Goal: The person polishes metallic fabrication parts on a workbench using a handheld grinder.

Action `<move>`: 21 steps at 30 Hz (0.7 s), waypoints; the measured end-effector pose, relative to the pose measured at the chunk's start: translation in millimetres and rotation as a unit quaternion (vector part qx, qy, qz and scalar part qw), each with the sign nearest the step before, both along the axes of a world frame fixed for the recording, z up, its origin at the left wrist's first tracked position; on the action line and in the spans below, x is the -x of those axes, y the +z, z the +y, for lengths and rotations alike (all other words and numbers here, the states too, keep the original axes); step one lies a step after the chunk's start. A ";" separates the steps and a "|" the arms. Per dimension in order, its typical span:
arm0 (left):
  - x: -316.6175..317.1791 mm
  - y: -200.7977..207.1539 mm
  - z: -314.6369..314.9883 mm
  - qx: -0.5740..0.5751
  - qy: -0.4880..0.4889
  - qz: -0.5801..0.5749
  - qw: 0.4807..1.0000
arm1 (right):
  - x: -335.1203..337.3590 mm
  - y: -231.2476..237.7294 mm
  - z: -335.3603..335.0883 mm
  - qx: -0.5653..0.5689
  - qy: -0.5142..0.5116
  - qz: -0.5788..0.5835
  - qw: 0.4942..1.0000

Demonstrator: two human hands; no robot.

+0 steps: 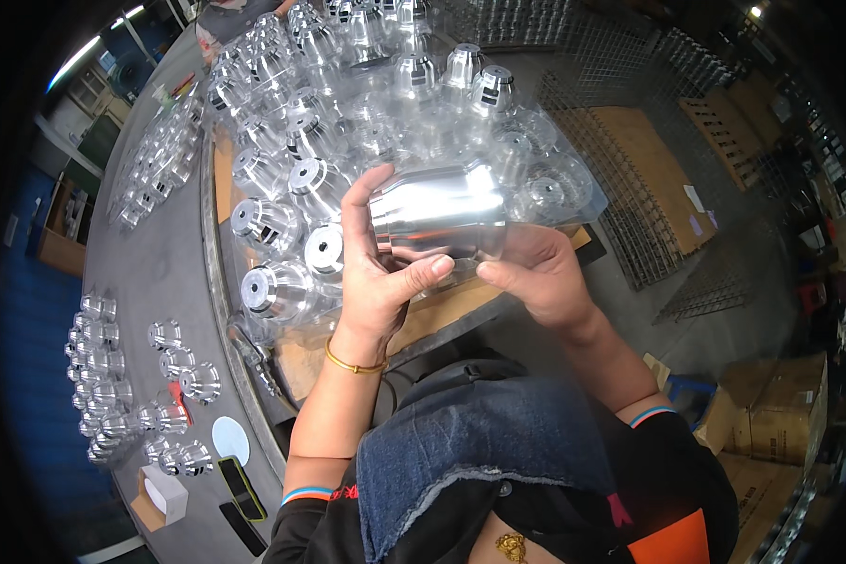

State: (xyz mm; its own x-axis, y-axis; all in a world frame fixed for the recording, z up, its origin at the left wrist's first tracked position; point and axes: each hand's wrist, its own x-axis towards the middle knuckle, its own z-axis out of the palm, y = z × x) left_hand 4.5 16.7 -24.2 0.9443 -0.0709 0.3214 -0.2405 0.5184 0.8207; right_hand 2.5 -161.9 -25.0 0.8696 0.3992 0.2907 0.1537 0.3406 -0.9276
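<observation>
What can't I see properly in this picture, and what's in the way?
All in the head view:
1. Most of the left hand's fingers: hidden behind the shiny metal part.
2. The right hand's fingertips: also hidden behind it.
3. The shiny metal part's far side: turned away, so its own body hides it.
4. The farthest metal pieces: cut off by the top edge.
5. Background pieces, upper right: too small and dim.

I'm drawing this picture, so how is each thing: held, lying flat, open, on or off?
Shiny metal piece: held sideways between both hands.
Left hand: curled around one end.
Right hand: gripping the other end.
Other metal pieces: crowded together, unheld.
Gold bracelet: worn.
Ceiling light: on.
Pale disc: lying flat.
Green-edged slab: lying flat.
Cardboard box: seems open.
</observation>
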 end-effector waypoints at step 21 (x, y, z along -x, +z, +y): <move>-2.5 -28.2 -16.0 -0.328 0.302 -0.454 0.771 | -5.4 6.0 11.0 -0.111 -0.100 0.062 0.987</move>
State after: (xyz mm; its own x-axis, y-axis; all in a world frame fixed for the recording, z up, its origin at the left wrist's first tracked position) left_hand 7.0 0.6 -52.5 0.2754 -0.1351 0.9518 -0.9058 -0.3681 0.2098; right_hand 7.8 -150.9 -19.0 0.9590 0.1539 0.2381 0.1287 0.5120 -0.8493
